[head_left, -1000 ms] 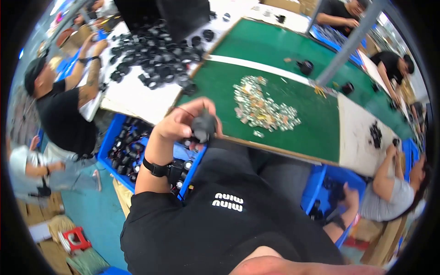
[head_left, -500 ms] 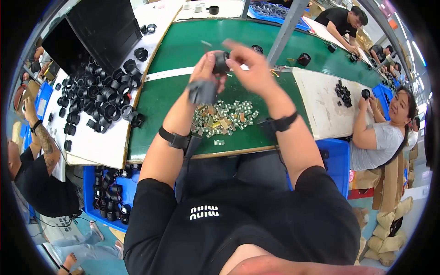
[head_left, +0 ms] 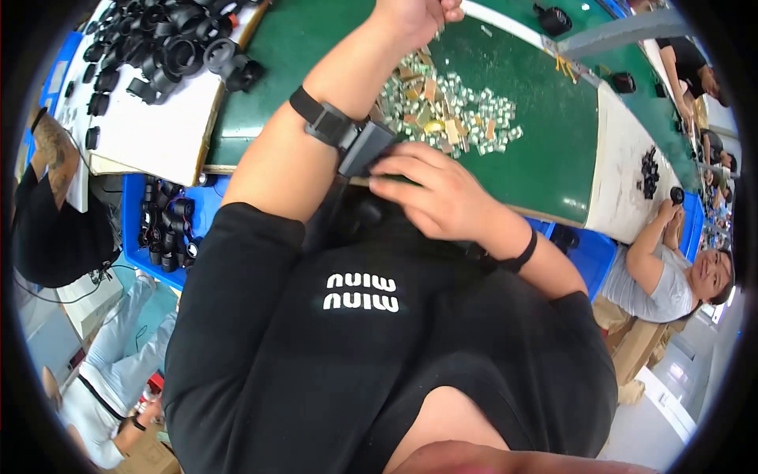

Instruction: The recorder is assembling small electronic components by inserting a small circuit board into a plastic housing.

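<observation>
My left hand is at the top edge, partly cut off, with its fingers curled in; whatever they hold is out of sight. Strapped to my left forearm is a black box on a black band. The outstretched fingers of my right hand reach across to this box, their tips at its lower edge. No object shows in the right hand. Just beyond, a pile of small silvery and tan parts lies on the green tabletop.
Many black plastic rings cover the white board at left. A blue bin below it holds black cylindrical parts; another blue bin is at right. A metal post rises far right. Co-workers sit on both sides.
My right hand has come down from beside the left hand to the box on my left forearm. The view has tilted down; the black cylindrical part between my hands is no longer visible.
</observation>
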`<state>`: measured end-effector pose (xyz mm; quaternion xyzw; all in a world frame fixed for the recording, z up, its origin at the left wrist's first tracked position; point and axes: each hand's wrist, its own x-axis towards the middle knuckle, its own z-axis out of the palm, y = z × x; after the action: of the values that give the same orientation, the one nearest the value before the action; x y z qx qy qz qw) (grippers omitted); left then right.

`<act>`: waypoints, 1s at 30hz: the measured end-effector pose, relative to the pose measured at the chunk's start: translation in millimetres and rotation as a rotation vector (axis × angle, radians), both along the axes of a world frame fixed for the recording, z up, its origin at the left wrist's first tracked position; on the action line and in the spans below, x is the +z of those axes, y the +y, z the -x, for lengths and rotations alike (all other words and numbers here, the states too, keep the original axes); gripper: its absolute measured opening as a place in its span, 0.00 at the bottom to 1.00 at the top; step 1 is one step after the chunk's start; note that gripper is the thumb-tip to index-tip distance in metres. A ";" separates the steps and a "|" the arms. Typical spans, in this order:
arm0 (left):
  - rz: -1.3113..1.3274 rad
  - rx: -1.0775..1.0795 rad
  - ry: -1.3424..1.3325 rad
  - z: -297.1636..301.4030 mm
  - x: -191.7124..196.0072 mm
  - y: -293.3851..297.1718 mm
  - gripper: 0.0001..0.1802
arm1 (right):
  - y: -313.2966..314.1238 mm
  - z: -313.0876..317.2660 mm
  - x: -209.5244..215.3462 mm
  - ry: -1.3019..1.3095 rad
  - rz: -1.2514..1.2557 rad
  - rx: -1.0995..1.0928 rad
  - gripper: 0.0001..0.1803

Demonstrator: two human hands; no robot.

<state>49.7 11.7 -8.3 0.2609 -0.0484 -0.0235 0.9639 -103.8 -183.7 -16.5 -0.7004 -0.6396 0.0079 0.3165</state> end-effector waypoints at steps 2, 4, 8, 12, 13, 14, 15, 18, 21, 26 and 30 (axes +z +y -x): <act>-0.009 0.010 0.003 3.8 1.1 -8.8 0.33 | 2.4 24.1 -12.8 -0.338 0.072 0.047 0.17; -0.049 0.016 0.040 13.1 -1.5 -8.3 0.34 | 0.9 41.8 -34.0 -0.474 0.121 -0.049 0.18; -0.065 0.064 0.024 21.2 -1.8 -1.5 0.35 | 2.1 70.1 -61.2 -0.557 0.080 -0.186 0.19; -0.135 0.059 -0.044 26.6 4.4 1.3 0.36 | 0.6 84.5 -26.6 -0.359 0.197 -0.050 0.25; -0.152 0.067 -0.045 26.6 5.6 0.4 0.36 | 4.2 84.6 -42.2 -0.436 0.094 -0.008 0.30; -0.157 0.066 -0.064 27.0 6.2 -0.5 0.36 | 8.3 90.6 -44.7 -0.453 0.088 -0.012 0.30; -0.158 0.059 -0.064 27.9 5.5 -2.5 0.37 | 12.3 98.9 -45.4 -0.330 0.165 0.004 0.28; -0.262 -0.010 -0.137 26.5 0.6 -6.7 0.36 | 22.9 98.3 -48.1 -0.236 0.303 -0.011 0.25; -0.325 0.101 -0.118 21.3 -15.3 7.7 0.35 | 20.0 69.5 1.9 0.047 0.351 0.188 0.30; -0.237 -0.059 -0.261 33.4 0.1 1.1 0.22 | -43.6 -17.6 95.5 0.176 -0.212 -0.298 0.30; -0.422 -0.072 -0.337 50.4 21.1 -18.3 0.29 | -46.8 -101.3 108.1 0.374 -0.558 -0.625 0.24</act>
<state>-0.7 -6.6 12.8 0.4544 -0.2112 -0.0236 0.8651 -2.5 -230.5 91.6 -0.7344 -0.3073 -0.1342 0.5901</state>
